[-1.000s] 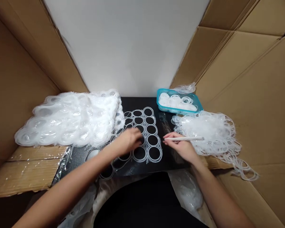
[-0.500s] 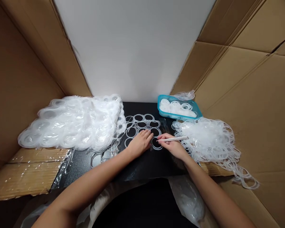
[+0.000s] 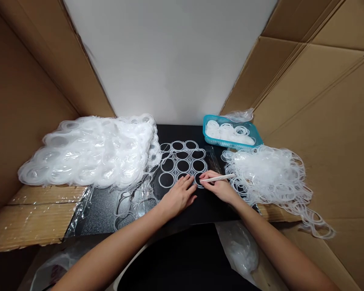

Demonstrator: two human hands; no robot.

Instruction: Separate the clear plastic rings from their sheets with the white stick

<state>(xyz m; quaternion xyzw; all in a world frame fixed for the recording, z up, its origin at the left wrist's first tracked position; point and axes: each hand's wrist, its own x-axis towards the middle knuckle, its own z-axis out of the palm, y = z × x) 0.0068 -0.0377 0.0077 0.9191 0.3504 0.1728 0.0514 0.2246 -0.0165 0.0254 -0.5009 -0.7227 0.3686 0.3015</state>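
Observation:
A sheet of joined clear rings (image 3: 183,165) lies flat on the black work surface (image 3: 188,210). My left hand (image 3: 179,195) rests palm down at the sheet's near edge, fingers spread, fingertips touching the lowest middle ring. Pinched in my right hand (image 3: 219,186) is a thin white pen-like tool (image 3: 220,178). It slants down to the left, and its tip is at the lowest right ring. Whether the tip touches the plastic is too small to tell.
A large stack of white ring sheets (image 3: 94,151) is at the left. At the right sits a loose heap of ring strips (image 3: 267,173), below a blue tray (image 3: 257,139) of small rings. Cardboard walls (image 3: 321,105) stand at both sides.
My left hand has moved slightly down, showing more of the sheet's lower rings. My right hand stays near the lower right ring with the tool. The view has shifted a little.

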